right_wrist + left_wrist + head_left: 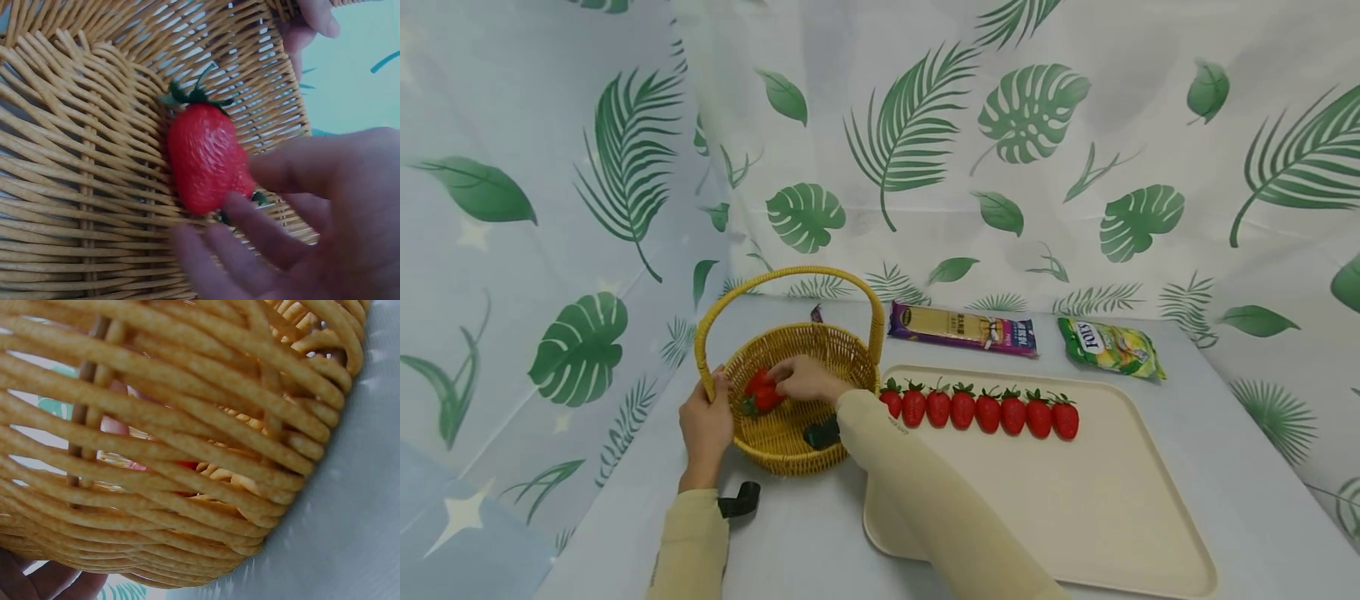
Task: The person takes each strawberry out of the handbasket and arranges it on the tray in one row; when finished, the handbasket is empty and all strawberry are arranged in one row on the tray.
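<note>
A yellow woven basket (782,462) with a tall arched handle stands on the left. My left hand (707,421) grips its left rim near the foot of the handle; in the left wrist view only some fingers (53,581) show beside the weave. Inside the basket, my right hand (808,379) reaches to two red strawberries with green leaves. The front strawberry (201,159) lies against the wicker and partly covers the other strawberry (242,178). My right thumb and fingers are spread beside them, the tips at the fruit.
To the right lies a beige tray (1060,508) with a row of several strawberries (988,412) along its far side. Behind it are a purple-edged noodle packet (962,328) and a green snack bag (1111,348). Leaf-printed cloth (925,167) hangs behind the table.
</note>
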A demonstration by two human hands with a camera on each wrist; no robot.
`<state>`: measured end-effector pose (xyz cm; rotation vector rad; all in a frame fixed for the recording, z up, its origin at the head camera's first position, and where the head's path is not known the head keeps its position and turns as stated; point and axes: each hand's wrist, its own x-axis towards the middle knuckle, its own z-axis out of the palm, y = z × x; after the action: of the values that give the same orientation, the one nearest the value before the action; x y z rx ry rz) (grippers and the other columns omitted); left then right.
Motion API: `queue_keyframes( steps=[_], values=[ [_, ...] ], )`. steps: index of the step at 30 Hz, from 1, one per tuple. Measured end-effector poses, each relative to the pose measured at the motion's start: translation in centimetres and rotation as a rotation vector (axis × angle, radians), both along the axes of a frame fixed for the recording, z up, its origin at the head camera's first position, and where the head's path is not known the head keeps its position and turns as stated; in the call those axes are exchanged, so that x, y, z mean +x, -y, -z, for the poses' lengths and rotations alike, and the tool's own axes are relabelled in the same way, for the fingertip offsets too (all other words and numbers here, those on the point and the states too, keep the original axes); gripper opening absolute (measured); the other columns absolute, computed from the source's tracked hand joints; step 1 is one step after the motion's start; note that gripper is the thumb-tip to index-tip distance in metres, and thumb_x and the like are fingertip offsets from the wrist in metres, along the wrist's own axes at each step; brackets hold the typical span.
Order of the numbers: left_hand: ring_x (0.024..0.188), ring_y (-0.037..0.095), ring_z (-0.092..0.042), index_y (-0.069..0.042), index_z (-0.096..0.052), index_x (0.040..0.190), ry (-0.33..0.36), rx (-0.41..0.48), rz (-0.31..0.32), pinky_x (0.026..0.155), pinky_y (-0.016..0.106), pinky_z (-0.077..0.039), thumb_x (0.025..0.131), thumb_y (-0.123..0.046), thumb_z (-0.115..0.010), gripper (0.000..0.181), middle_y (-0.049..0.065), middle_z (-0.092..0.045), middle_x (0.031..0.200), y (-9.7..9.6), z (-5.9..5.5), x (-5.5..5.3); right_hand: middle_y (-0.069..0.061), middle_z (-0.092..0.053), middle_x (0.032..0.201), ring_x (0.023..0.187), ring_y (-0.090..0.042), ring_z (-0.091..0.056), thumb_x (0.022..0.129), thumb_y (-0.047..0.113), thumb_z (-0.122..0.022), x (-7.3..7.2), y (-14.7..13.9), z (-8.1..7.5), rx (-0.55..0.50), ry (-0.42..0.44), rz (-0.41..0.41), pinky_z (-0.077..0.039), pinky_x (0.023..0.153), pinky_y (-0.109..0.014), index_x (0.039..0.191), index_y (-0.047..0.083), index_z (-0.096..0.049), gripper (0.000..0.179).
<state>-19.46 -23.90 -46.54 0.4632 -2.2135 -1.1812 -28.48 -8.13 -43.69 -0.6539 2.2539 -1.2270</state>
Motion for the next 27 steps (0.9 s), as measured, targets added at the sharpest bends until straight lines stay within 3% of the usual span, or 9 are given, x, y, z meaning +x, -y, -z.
queue_keyframes(
  steps=[3, 7, 10, 14, 17, 21, 27],
  values=[
    [0.095, 0.037, -0.061, -0.001, -0.068, 0.117, 0.001, 0.012, 0.013, 0.077, 0.044, -0.041, 0.105, -0.037, -0.044, 0.045, 0.017, -0.067, 0.121, -0.08, 0.27, -0.16, -0.005, -0.066, 0.113, 0.079, -0.017, -0.06, 0.093, 0.003, -0.056, -0.04, -0.32, 0.52, 0.023, 0.03, -0.046, -0.049, 0.071, -0.032, 0.124, 0.011, -0.067, 0.034],
    [0.11, 0.038, -0.059, 0.001, -0.068, 0.113, -0.008, 0.017, 0.018, 0.087, 0.05, -0.043, 0.104, -0.036, -0.045, 0.044, 0.016, -0.065, 0.126, -0.15, 0.54, -0.32, -0.005, -0.065, 0.119, 0.093, -0.016, -0.061, 0.091, 0.006, -0.06, -0.04, -0.52, 0.87, 0.065, 0.031, -0.129, -0.049, 0.079, -0.031, 0.125, 0.013, -0.066, 0.036],
    [0.113, 0.038, -0.059, 0.001, -0.069, 0.11, -0.012, 0.014, 0.016, 0.09, 0.052, -0.043, 0.105, -0.035, -0.045, 0.044, 0.014, -0.063, 0.129, -0.13, 0.63, -0.25, -0.007, -0.063, 0.128, 0.111, -0.018, -0.06, 0.09, 0.007, -0.064, 0.03, -0.4, 1.02, 0.067, 0.045, -0.198, -0.051, 0.085, -0.031, 0.127, 0.014, -0.066, 0.038],
    [0.113, 0.038, -0.058, 0.0, -0.069, 0.112, -0.009, 0.02, 0.012, 0.09, 0.051, -0.043, 0.104, -0.037, -0.045, 0.045, 0.015, -0.064, 0.127, -0.03, 0.57, -0.16, -0.01, -0.058, 0.134, 0.106, -0.014, -0.061, 0.088, 0.001, -0.061, 0.07, -0.2, 1.13, 0.01, 0.144, -0.266, -0.054, 0.078, -0.034, 0.133, 0.013, -0.062, 0.046],
    [0.114, 0.038, -0.058, 0.0, -0.07, 0.11, -0.012, 0.022, 0.008, 0.091, 0.051, -0.042, 0.104, -0.038, -0.045, 0.046, 0.015, -0.066, 0.124, 0.08, 0.42, -0.14, -0.005, -0.057, 0.136, 0.104, -0.009, -0.057, 0.086, -0.001, -0.059, 0.05, -0.04, 0.97, -0.008, 0.167, -0.31, -0.054, 0.078, -0.032, 0.135, 0.014, -0.06, 0.052],
    [0.116, 0.038, -0.057, 0.001, -0.069, 0.107, -0.016, 0.014, 0.012, 0.093, 0.052, -0.042, 0.104, -0.039, -0.044, 0.047, 0.014, -0.064, 0.128, 0.23, 0.32, -0.18, 0.001, -0.06, 0.128, 0.096, -0.011, -0.058, 0.087, 0.002, -0.062, 0.01, 0.08, 0.71, -0.01, 0.169, -0.369, -0.054, 0.081, -0.032, 0.135, 0.014, -0.061, 0.05],
    [0.119, 0.038, -0.056, 0.002, -0.069, 0.109, -0.017, 0.003, 0.011, 0.097, 0.053, -0.04, 0.105, -0.037, -0.044, 0.046, 0.016, -0.065, 0.125, 0.35, 0.42, -0.25, 0.007, -0.064, 0.121, 0.101, -0.005, -0.061, 0.089, 0.015, -0.067, 0.15, 0.09, 0.57, 0.063, 0.102, -0.515, -0.051, 0.086, -0.026, 0.131, 0.017, -0.064, 0.043]
  ],
)
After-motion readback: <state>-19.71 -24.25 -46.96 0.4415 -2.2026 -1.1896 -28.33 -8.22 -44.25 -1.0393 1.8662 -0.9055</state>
